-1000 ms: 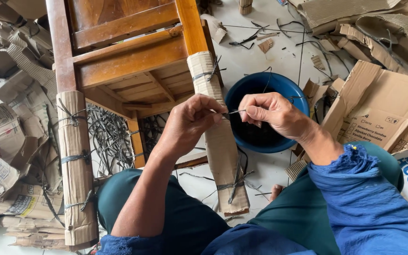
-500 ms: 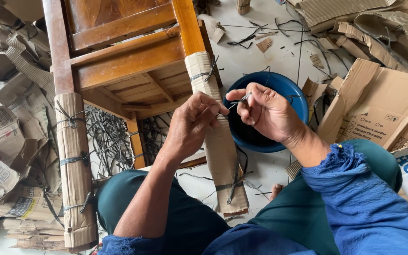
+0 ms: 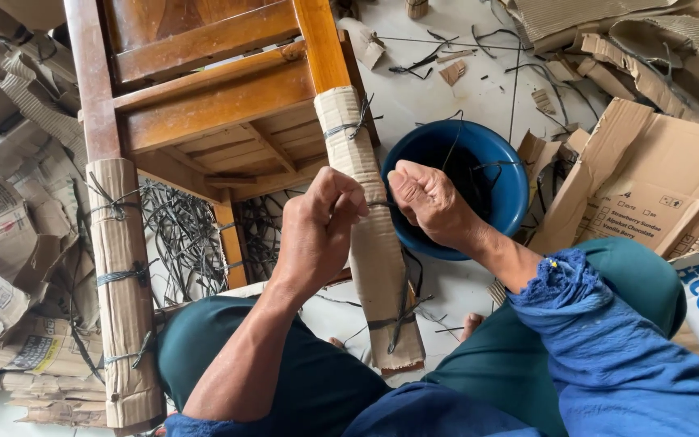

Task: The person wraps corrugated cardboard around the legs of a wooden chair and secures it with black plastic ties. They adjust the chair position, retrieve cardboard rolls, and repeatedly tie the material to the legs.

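An upturned wooden chair (image 3: pixel 204 105) stands in front of me, two of its legs sleeved in corrugated cardboard. My left hand (image 3: pixel 321 231) pinches a thin dark wire against the nearer cardboard-wrapped leg (image 3: pixel 370 243). My right hand (image 3: pixel 430 202) is closed on the other end of that wire, just right of the leg. Other dark wire ties circle the leg above and below my hands. The second wrapped leg (image 3: pixel 123 283) stands at the left, tied with several wires.
A blue bowl (image 3: pixel 503 174) holding dark wire strands sits behind my right hand. Flattened cardboard boxes (image 3: pixel 657 170) pile up at the right, torn cardboard and paper (image 3: pixel 2 226) at the left. Loose wire scraps lie on the white floor (image 3: pixel 446 89).
My right hand has come down from over the blue bowl to the wrapped leg, beside my left hand. The wire now lies against the cardboard.
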